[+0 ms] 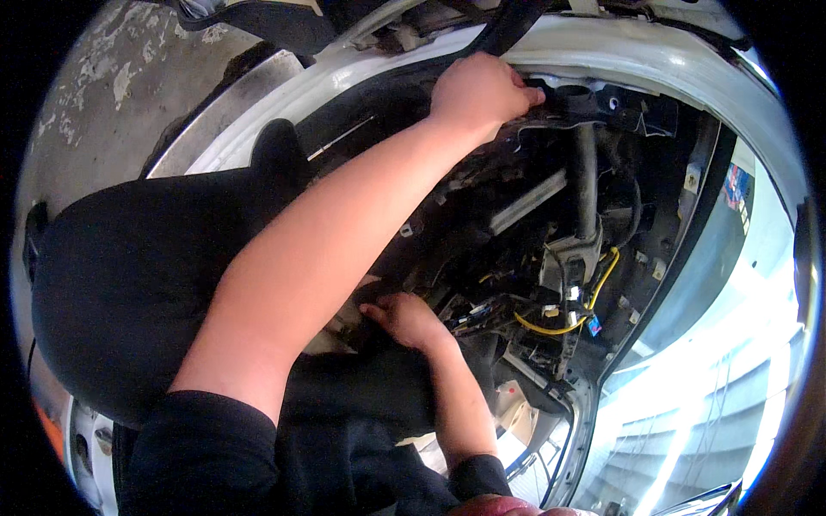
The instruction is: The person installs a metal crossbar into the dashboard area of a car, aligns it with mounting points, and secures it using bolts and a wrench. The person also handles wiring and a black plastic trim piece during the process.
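Observation:
My left hand (482, 93) reaches across to the dark metal bracket (641, 110) that runs below the windshield frame. Its fingers are curled, with the tips pinched together at the bracket's near end; what lies between them is hidden. Lower down, my right hand (411, 320) is beside the black seat, its fingers folded in and one digit pointing left. Anything in that grip cannot be seen. A stripped dashboard cavity lies to the right of both hands, with a grey steering column bracket (572, 262), a yellow cable (609, 279) and white connectors around it.
The black seat (129, 284) fills the left side. A white door frame (249, 120) curves along the top, with a stained concrete floor (112, 95) beyond it. The windshield (705, 344) slopes at the right. A metal tube (586, 181) crosses the cavity.

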A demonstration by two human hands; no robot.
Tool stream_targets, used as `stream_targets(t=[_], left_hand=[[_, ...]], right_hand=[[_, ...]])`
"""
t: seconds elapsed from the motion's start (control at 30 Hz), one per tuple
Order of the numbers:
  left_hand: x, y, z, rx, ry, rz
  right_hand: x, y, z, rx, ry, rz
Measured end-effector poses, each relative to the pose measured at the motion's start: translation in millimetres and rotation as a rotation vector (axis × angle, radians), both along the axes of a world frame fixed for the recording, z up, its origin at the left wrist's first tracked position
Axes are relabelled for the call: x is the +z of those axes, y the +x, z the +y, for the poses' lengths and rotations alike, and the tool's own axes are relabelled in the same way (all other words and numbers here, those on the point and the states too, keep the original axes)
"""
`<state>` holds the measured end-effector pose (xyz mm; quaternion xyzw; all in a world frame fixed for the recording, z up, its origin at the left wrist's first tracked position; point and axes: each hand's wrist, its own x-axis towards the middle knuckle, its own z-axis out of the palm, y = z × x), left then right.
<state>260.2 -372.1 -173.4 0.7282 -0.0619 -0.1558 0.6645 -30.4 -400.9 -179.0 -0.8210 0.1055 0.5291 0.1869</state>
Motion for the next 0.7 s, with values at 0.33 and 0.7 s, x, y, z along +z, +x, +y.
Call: stream_targets(t=[0.33, 0.7], left_hand=[[9.3, -1.3, 3.1, 0.06, -0.013, 0.037], [14.7, -0.9, 11.0, -0.04, -0.012, 0.075]], right_hand=[[5.8, 6.0, -6.6, -0.12, 0.062, -0.033], [8.5, 17.5, -6.0, -0.129, 0.057, 0.079]])
